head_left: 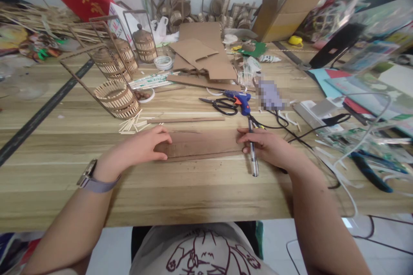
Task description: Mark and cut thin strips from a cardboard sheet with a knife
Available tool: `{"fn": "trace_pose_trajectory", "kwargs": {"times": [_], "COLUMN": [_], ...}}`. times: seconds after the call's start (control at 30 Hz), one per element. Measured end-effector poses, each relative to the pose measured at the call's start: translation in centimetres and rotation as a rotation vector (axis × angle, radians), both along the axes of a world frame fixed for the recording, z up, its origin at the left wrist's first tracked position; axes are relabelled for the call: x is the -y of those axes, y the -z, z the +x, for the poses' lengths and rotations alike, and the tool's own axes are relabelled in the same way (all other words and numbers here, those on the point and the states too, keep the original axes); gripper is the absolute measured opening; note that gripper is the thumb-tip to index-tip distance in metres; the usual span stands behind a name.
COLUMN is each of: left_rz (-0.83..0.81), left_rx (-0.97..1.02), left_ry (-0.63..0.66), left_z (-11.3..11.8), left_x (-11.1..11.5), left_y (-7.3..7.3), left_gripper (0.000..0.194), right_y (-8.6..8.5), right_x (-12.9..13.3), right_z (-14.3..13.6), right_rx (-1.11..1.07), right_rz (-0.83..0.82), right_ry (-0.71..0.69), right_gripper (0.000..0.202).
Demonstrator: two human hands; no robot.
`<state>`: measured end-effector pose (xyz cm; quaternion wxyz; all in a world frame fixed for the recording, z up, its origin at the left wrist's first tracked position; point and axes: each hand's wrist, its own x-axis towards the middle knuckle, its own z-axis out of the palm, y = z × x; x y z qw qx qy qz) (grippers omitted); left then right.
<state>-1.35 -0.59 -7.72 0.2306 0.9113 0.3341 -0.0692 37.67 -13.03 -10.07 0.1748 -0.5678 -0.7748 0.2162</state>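
Observation:
A brown cardboard strip (200,144) lies on the wooden table in front of me, with a dark line along its near edge. My left hand (145,148) grips its left end between thumb and fingers. At the right end, my right hand (269,146) holds a pen (252,150) upright between its fingers, while its fingertips touch the cardboard. Just beyond the strip are black-handled scissors (224,106) and a blue glue gun (241,102). A thin brown strip (190,120) and several small pale sticks (132,123) lie beyond my left hand.
Small stick baskets (116,99) with tall handles stand at the left. Larger cardboard sheets (206,51) lie at the back, near an open carton (288,15). Black and white cables, a power strip (318,114) and blue-handled pliers (371,172) crowd the right side.

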Motion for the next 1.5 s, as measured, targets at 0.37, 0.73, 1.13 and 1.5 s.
{"fn": "trace_pose_trajectory", "kwargs": {"times": [0.37,0.73,1.13,1.5], "left_rz": [0.017,0.023,0.020,0.056], "left_rx": [0.008,0.007,-0.009,-0.005], "left_ry": [0.013,0.007,0.002,0.019], "left_z": [-0.17,-0.21,-0.01,-0.13], "left_x": [0.03,-0.01,0.20,0.23], "left_y": [0.27,0.36,0.00,0.46], "left_gripper": [0.028,0.029,0.028,0.038], "right_y": [-0.03,-0.01,0.39,0.21], "right_x": [-0.05,-0.01,-0.04,-0.03], "right_z": [0.04,-0.02,0.06,-0.04], "right_rx": [-0.004,-0.007,-0.006,-0.018], "right_rz": [-0.007,0.006,0.031,0.019], "right_ry": [-0.009,0.016,0.019,0.015], "right_gripper": [0.022,0.023,0.023,0.021]}}
